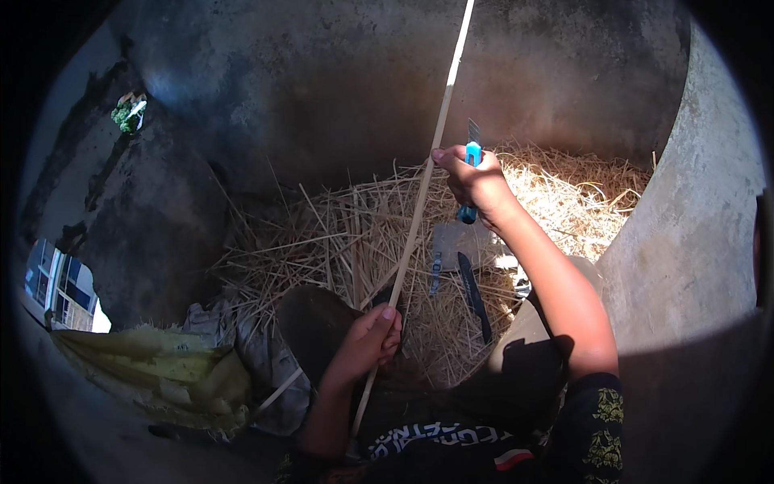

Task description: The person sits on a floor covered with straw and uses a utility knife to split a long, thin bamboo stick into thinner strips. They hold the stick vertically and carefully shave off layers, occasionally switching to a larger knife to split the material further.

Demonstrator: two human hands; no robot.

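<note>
The pale strip [412, 234] passes beyond my view above the right hand [477, 184], which grips a blue cutter [473, 152]; thumb contact with strip is unclear. Left hand [369, 343], fingers partly hidden, clasps the strip. Open space separates both hands from the grey wall [564, 64].

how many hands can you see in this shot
2: the left hand grips the lower part of the long pale strip, and the right hand is farther up beside the strip, holding the blue cutter. No other hands show.
</note>
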